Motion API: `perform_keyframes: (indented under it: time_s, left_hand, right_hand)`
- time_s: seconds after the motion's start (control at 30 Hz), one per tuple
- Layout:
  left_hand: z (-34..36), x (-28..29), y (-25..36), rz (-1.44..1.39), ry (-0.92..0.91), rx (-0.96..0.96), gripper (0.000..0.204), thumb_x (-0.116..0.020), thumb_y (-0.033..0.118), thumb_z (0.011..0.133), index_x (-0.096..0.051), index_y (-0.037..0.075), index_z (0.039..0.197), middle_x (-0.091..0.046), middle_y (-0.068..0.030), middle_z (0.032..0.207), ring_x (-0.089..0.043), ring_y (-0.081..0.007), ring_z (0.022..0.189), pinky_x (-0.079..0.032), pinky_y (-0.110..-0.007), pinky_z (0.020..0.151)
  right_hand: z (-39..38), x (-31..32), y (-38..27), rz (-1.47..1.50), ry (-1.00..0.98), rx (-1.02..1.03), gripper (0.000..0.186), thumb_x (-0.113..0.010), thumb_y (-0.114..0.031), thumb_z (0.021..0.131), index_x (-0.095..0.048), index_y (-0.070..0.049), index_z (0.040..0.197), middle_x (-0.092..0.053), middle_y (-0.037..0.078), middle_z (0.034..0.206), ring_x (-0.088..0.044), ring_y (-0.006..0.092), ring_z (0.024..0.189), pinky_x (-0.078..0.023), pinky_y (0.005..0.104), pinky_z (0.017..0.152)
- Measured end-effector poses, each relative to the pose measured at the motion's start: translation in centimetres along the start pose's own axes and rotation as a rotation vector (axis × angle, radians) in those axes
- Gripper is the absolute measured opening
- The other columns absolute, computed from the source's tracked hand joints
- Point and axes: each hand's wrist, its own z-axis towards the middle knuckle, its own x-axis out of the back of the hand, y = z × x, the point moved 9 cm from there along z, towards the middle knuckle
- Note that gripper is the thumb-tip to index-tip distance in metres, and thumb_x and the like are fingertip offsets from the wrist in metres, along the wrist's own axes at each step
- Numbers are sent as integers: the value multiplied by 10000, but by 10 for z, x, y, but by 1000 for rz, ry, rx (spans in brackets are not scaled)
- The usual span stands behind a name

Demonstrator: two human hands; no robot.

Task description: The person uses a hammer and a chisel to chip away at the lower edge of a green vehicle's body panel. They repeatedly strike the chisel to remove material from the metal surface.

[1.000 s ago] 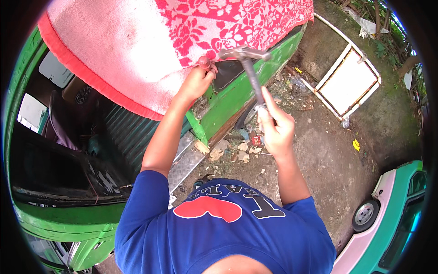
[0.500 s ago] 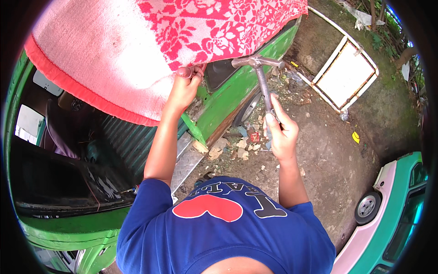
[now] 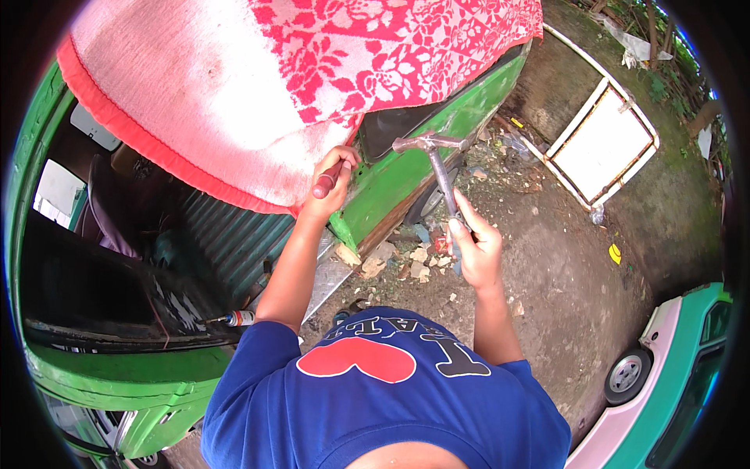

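My left hand is closed around a reddish-brown, round-ended tool handle. The tool's far end is hidden by my fingers, so its kind does not show. That hand is at the green vehicle body panel, beside the lower edge of a red and white floral blanket draped over the vehicle. In my right hand is a metal hammer, gripped by its shaft with the head raised away from me. The hammer head appears in front of the green panel; whether it touches cannot be told.
Broken chips and rubble litter the ground below the panel. A rusty white metal frame lies at the upper right. At the lower right is a pink and teal vehicle. A small canister rests near my left elbow.
My left hand has moved slightly down and right, and the tool handle now tilts toward me. The hammer has shifted a little down and left. The blanket's corner edge looks lifted less.
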Motion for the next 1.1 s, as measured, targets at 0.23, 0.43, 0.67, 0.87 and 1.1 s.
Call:
perform_keyframes:
  time_s: [0.23,0.43,0.67,0.87,1.1]
  left_hand:
    - [18,2,-15,142,-22,183,103,-456,56,944,-540,0,963,-559,-67,842,-525,-157,771,-452,-309,743]
    - [42,-4,5,152,-58,130,258,-453,74,960,-567,-5,1177,-609,-116,1020,-570,-206,1011,-453,-342,915]
    - [57,1,5,293,-89,63,70,-483,24,926,-548,38,950,-530,-32,845,-509,-137,809,-441,-301,693]
    - [51,-3,7,251,-55,43,216,-474,93,942,-597,14,1101,-548,-74,813,-530,-168,792,-465,-342,759]
    - [66,0,-4,243,-126,249,136,-461,115,931,-532,0,918,-564,-121,813,-573,-220,806,-472,-357,778]
  right_hand:
    - [0,-24,-50,-198,-130,272,495,-642,0,885,-565,-102,1363,-568,45,714,-485,82,580,-405,230,542]
    - [17,-56,-100,-639,-171,578,466,-641,15,874,-603,-103,1322,-555,75,710,-497,116,552,-416,275,508]
    - [18,-53,-121,-410,-137,628,529,-658,6,833,-600,-159,1332,-496,98,655,-494,233,502,-426,359,488]
    - [31,-51,-116,-618,-167,494,517,-626,-37,874,-572,-209,1359,-536,118,667,-559,274,549,-463,382,519]
    - [41,-63,-132,-700,-217,532,457,-629,-1,900,-581,-95,1345,-552,75,693,-445,119,560,-414,270,541]
